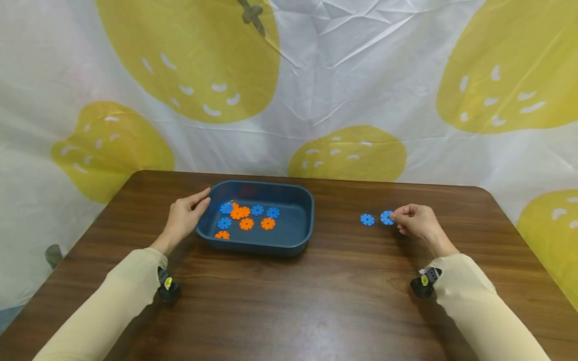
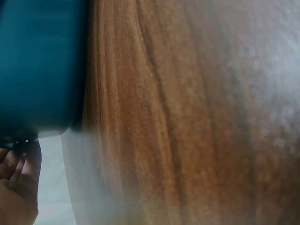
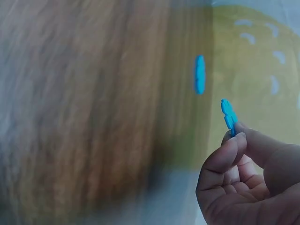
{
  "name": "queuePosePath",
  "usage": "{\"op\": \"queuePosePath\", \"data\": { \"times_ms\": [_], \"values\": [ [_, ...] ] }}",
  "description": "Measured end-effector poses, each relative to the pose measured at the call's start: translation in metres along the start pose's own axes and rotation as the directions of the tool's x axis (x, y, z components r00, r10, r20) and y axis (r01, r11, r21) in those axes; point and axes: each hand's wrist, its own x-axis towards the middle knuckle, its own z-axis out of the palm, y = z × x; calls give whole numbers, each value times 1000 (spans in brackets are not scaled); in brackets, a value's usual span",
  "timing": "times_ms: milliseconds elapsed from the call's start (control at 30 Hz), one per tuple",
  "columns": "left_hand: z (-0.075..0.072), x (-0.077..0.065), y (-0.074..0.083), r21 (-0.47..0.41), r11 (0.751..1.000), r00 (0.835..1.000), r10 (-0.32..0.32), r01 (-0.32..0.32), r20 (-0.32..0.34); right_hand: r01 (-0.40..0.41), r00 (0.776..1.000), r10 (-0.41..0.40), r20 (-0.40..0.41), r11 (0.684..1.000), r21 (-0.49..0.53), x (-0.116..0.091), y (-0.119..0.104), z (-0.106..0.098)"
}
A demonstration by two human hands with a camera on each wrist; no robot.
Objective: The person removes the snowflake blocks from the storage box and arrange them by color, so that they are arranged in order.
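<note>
A dark blue tray [image 1: 301, 220] stands on the table, with several blue and orange notched discs lying mostly toward its left side. My left hand [image 1: 184, 215] is at the tray's left end, its fingertips and thumb touching the rim with the fingers fairly straight. In the left wrist view that hand [image 2: 18, 183] is partly out of frame beside the blurred tray [image 2: 40, 65]. Right of the tray, my right hand [image 1: 417, 220] pinches a blue notched disc [image 1: 386, 217] between thumb and index finger. The right wrist view shows this disc edge-on and tilted. Another blue disc [image 1: 367, 219] lies on the table just left of it.
The brown wooden table [image 1: 343, 296] extends toward me and to both sides. Behind its far edge hangs a white cloth [image 1: 311, 100] with yellow fruit shapes. Dark wrist cameras sit on both cream sleeves [image 1: 122, 286].
</note>
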Motion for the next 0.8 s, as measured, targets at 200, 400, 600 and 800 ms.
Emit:
{"op": "queuePosePath", "data": {
  "times_ms": [200, 400, 600, 800],
  "values": [
    [0, 0, 1, 12, 1000, 1000, 1, -1, -9, -22, 1000, 22, 9, 999, -24, 2, 6, 0],
    [-1, 0, 1, 12, 1000, 1000, -7, 7, -6, -20, 1000, 19, -8, 997, -80, 5, 11, 0],
    [-1, -1, 1, 3, 1000, 1000, -19, 19, 5, -7, 1000, 2, -32, 986, -168, 6, 12, 0],
    [-2, -1, 3, -2, 1000, 1000, -23, 23, 3, 10, 997, -31, -71, 961, -278, 7, 11, 0]
  ]
}}
